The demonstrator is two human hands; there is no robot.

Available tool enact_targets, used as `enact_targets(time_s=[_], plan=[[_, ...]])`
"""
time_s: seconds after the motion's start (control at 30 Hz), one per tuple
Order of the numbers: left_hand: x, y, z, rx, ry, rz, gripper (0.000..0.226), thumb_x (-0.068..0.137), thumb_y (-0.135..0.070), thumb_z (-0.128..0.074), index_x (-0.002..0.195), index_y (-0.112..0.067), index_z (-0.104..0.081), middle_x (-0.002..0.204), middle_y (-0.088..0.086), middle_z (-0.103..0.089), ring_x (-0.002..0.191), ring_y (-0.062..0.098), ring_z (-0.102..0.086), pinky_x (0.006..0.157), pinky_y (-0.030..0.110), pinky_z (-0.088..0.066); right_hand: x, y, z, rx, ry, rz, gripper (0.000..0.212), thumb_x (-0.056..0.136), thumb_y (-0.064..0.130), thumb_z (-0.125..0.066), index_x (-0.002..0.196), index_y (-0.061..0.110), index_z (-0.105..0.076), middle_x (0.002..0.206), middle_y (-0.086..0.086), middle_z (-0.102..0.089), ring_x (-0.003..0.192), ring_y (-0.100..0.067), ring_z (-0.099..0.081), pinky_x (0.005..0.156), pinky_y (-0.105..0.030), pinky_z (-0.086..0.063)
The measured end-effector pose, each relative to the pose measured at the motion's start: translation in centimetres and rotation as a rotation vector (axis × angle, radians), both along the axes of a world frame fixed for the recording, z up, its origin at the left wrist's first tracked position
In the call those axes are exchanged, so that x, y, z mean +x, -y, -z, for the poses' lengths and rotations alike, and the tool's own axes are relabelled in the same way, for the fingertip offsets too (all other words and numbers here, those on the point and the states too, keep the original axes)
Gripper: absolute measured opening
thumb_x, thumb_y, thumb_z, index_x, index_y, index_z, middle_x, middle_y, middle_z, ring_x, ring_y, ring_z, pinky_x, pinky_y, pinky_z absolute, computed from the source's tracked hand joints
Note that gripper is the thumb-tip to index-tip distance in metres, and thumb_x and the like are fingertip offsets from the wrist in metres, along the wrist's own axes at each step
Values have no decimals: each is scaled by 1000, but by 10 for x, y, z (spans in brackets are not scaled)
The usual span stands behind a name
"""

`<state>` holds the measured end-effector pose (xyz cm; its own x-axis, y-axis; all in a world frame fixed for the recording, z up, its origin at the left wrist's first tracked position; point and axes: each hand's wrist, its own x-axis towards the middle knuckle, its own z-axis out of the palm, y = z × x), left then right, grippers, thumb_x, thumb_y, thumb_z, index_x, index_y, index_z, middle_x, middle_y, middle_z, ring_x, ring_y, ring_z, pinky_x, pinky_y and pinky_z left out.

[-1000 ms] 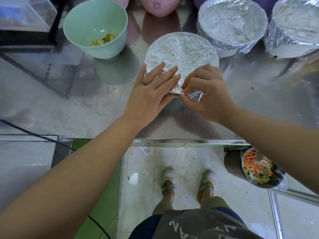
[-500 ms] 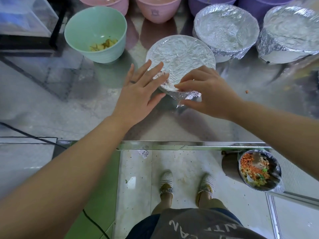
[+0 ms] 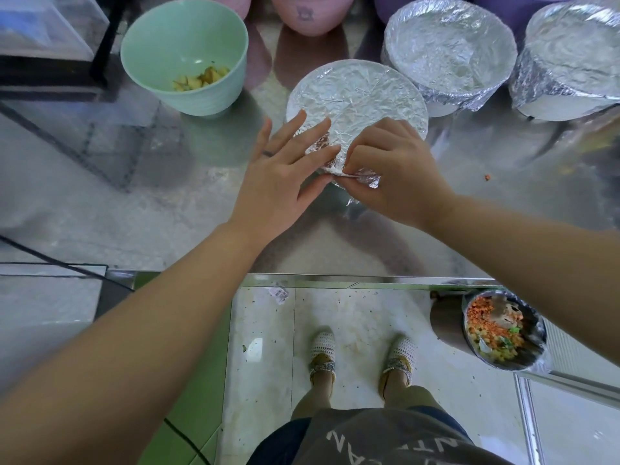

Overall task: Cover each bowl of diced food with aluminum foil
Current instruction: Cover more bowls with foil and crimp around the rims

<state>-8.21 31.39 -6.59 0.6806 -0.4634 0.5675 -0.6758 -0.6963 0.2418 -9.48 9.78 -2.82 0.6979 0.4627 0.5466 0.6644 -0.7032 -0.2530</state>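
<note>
Foil (image 3: 356,95), right hand (image 3: 397,172) pinching edge

Kitchen: steel counter (image 3: 100,203), food bowl (image 3: 183,52)

Left hand (image 3: 285,176): palm down, fingers straight and spread, fingertips resting on foil (image 3: 355,92) at near-left rim. Right hand (image 3: 396,169): knuckles up, fingers curled, thumb and forefinger pinching fold of foil at near edge. Two hands just beside each other at fingertips. Both forearms bare; left comes from lower left corner, right from right edge; wrists about straight
</note>
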Motion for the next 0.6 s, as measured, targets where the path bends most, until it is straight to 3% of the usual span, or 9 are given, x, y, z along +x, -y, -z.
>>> enact_targets(time_s=[0.23,0.37,0.6], plan=[[-2,-2,-2,27,-19,10,34,97,-28,-64,129,-17,-67,147,6,-55,141,33,-45,117,61,-28,-4,-8,4,-12,106,58,14,78,19,-75,71,12,-64,79,-1,-65,75,-30,-58,76,-37,-40],[-2,-1,-4,67,-20,3,44,93,-40,-66,130,-17,-67,150,5,-53,142,32,-44,116,63,-27,-3,-9,3,0,97,57,12,78,19,-71,71,13,-65,79,-1,-65,75,-31,-59,77,-37,-41],[6,3,-4,60,3,-17,36,94,-41,-64,123,-22,-72,148,5,-54,141,33,-45,113,65,-30,-3,-10,0,16,56,55,11,79,20,-70,71,14,-66,81,2,-66,79,-29,-59,81,-36,-40]])
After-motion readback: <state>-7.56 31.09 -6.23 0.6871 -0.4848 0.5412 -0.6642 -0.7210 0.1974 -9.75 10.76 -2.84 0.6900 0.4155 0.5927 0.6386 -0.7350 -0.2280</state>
